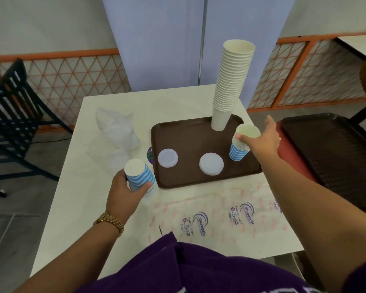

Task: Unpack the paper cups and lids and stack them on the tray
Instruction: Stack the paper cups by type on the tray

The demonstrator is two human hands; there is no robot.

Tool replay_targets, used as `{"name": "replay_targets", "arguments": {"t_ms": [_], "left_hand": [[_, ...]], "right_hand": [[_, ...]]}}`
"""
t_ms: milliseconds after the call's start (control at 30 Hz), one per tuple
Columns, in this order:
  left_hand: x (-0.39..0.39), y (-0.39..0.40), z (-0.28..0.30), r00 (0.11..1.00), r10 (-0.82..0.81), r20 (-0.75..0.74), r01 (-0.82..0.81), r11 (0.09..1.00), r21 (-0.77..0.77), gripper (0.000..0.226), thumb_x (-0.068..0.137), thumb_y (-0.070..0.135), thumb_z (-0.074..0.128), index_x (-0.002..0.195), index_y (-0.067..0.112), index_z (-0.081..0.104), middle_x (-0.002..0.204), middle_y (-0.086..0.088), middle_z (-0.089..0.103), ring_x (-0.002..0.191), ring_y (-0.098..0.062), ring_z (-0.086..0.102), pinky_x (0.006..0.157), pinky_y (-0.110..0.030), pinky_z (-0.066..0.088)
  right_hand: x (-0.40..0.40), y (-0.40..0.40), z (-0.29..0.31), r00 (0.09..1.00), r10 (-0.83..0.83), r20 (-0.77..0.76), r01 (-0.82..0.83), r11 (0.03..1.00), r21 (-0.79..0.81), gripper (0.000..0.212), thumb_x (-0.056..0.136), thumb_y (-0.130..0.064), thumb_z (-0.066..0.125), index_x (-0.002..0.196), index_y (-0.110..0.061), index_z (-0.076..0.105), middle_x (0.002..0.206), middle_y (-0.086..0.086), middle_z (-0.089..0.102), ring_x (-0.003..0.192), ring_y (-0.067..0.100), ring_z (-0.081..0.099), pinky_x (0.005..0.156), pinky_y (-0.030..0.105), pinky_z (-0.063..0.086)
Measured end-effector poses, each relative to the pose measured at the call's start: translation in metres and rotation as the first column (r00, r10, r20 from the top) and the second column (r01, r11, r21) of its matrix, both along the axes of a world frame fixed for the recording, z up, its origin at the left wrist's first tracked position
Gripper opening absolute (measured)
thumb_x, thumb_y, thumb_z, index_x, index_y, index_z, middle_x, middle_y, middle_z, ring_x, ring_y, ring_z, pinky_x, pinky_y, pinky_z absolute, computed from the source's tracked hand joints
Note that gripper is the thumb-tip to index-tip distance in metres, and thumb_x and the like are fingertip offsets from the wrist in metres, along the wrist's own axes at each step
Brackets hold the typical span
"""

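Both hands are busy with cups: the left hand [126, 188] is wrapped around a short upside-down stack of blue-striped cups [140, 175] just off the near left corner of the tray [190, 134], apparently keeping it ready to go on next, while the right hand [260, 139] reaches across with fingers spread and rests its thumb on the rim of a second striped stack [240, 148] standing upright on the tray's right side, probably steadying it; whether it truly grips that stack I cannot tell. At the far edge of the tray a tall column of plain white cups [230, 81] leans slightly right. Two lids [211, 163] lie flat and apart on the tray's near half. Emptied clear wrappers [116, 134] lie on the table [89, 187] to the left, and a printed cup sleeve [220, 216] is spread flat along the near side.
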State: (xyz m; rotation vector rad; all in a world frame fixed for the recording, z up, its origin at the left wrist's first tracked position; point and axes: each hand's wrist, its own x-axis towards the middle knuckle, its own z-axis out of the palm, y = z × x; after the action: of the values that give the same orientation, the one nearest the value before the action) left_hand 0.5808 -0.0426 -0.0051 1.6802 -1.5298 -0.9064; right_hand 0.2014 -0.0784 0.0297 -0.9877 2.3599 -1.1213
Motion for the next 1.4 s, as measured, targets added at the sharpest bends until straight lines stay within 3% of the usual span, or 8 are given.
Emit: {"name": "replay_targets", "arguments": {"t_ms": [233,400,567,667,733,1000,1167,1400], "left_hand": [[0.003,0.001,0.008,1.0,-0.004,0.005,0.004,1.0,-0.009,0.06,0.074,0.028,0.083,0.126,0.016,0.053,0.117,0.005,0.056,0.106,-0.007,0.052,0.079,-0.008,0.038],[0.004,-0.001,0.016,0.999,-0.032,-0.014,0.032,0.999,-0.003,0.055,0.075,0.028,0.082,0.121,0.022,0.052,0.112,0.008,0.053,0.1,-0.003,0.051,0.077,-0.006,0.038],[0.015,-0.001,0.013,0.996,-0.094,0.006,0.094,0.995,0.018,0.064,0.072,0.032,0.084,0.126,0.025,0.051,0.117,0.014,0.053,0.105,0.002,0.052,0.093,-0.016,0.042],[0.025,-0.002,0.007,0.994,-0.106,0.021,0.105,0.993,0.05,0.084,0.066,0.044,0.085,0.138,0.024,0.045,0.137,0.007,0.047,0.126,-0.008,0.046,0.102,-0.028,0.041],[0.03,0.0,0.007,0.996,-0.092,0.022,0.09,0.992,0.084,0.089,0.068,0.045,0.084,0.142,0.023,0.041,0.145,0.004,0.042,0.132,-0.011,0.043,0.104,-0.028,0.039],[0.055,0.009,0.002,0.997,-0.081,0.022,0.078,0.991,0.108,0.089,0.073,0.04,0.082,0.146,0.023,0.034,0.151,0.004,0.036,0.137,-0.012,0.038,0.105,-0.026,0.034],[0.065,0.009,-0.001,0.995,-0.09,0.034,0.086,0.99,0.109,0.09,0.073,0.041,0.082,0.147,0.022,0.034,0.15,0.004,0.037,0.136,-0.012,0.039,0.106,-0.026,0.035],[0.063,0.003,-0.002,0.991,-0.135,0.0,0.134,0.986,0.104,0.09,0.073,0.038,0.083,0.147,0.021,0.035,0.148,0.006,0.038,0.134,-0.008,0.039,0.106,-0.023,0.033]], "right_hand": [[0.032,0.005,0.014,0.975,0.153,-0.159,-0.167,0.983,-0.078,0.102,0.074,-0.049,0.08,0.153,-0.019,0.025,0.159,0.006,0.028,0.151,0.024,0.007,0.121,0.051,0.0],[0.087,0.003,0.03,0.854,0.474,-0.212,-0.503,0.857,-0.11,0.093,0.076,-0.051,0.078,0.151,-0.025,0.029,0.156,0.0,0.033,0.145,0.022,0.024,0.118,0.048,0.024],[0.16,0.002,0.055,0.398,0.824,-0.403,-0.858,0.49,0.155,0.09,0.075,-0.045,0.078,0.151,-0.025,0.033,0.158,0.003,0.028,0.145,0.022,0.024,0.117,0.046,0.024],[0.205,0.003,0.067,0.138,0.879,-0.456,-0.876,0.323,0.358,0.085,0.077,-0.046,0.076,0.149,-0.027,0.035,0.156,0.004,0.032,0.139,0.024,0.034,0.113,0.04,0.032],[0.233,0.006,0.073,0.055,0.9,-0.432,-0.836,0.279,0.473,0.077,0.081,-0.047,0.071,0.147,-0.028,0.036,0.15,0.001,0.037,0.131,0.022,0.042,0.103,0.038,0.041],[0.288,-0.006,0.056,0.155,0.956,-0.251,-0.639,0.291,0.712,0.076,0.077,-0.042,0.075,0.138,-0.021,0.036,0.119,0.005,0.049,0.102,0.026,0.058,0.067,0.034,0.041],[0.289,-0.009,0.064,0.185,0.946,-0.267,-0.643,0.322,0.695,0.069,0.078,-0.035,0.074,0.134,-0.019,0.038,0.104,0.003,0.047,0.086,0.024,0.054,0.062,0.033,0.041],[0.281,-0.016,0.092,0.249,0.928,-0.276,-0.694,0.37,0.618,0.06,0.076,-0.036,0.074,0.126,-0.021,0.045,0.1,-0.001,0.051,0.087,0.022,0.052,0.065,0.032,0.041]]}}
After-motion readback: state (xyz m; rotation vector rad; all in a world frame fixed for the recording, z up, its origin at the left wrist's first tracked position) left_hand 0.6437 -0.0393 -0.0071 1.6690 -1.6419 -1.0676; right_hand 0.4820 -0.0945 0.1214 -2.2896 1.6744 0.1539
